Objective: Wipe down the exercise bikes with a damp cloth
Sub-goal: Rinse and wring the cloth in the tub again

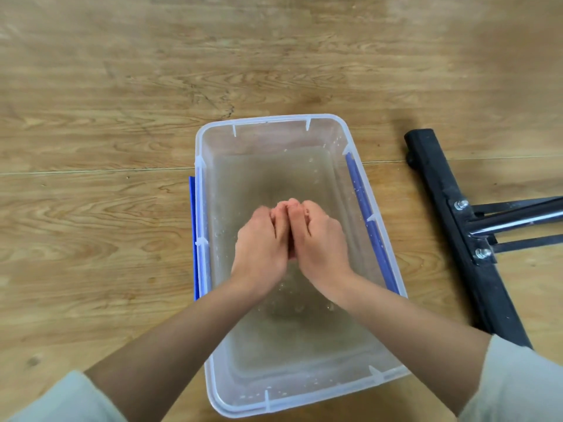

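Since there's only the head view, all of this comes from it. One clear plastic tub (274, 118) sits on the wood-plank floor (122, 117), long axis running away from the camera. It has shallow water (274, 178) in the bottom and droplets on the inner walls. The tub has two blue latch strips, one on the left long side (192, 239) and one on the right long side (359, 190).

Two hands are over the middle of the tub, backs up, touching each other side by side: left hand (262, 248) and right hand (323, 242). The fingers (281, 213) of both are curled down and inward, tips bunched at the far side where the hands meet. The palm sides are hidden, so I can't tell whether they're gripping anything or just balled up together. Both forearms are bare and cross the tub's near end. Two pale sleeves show at the bottom corners, left (61, 400) and right (518, 385).

For the task item, one exercise bike is partly in frame, on the floor just right of the tub and not touching it. What's visible is a black base crossbar (457, 239) lying diagonally, with two bolts on it (461, 204) (483, 253) and dark frame tubes (518, 219) leaving it toward the right edge. The rest of the bike is out of frame.
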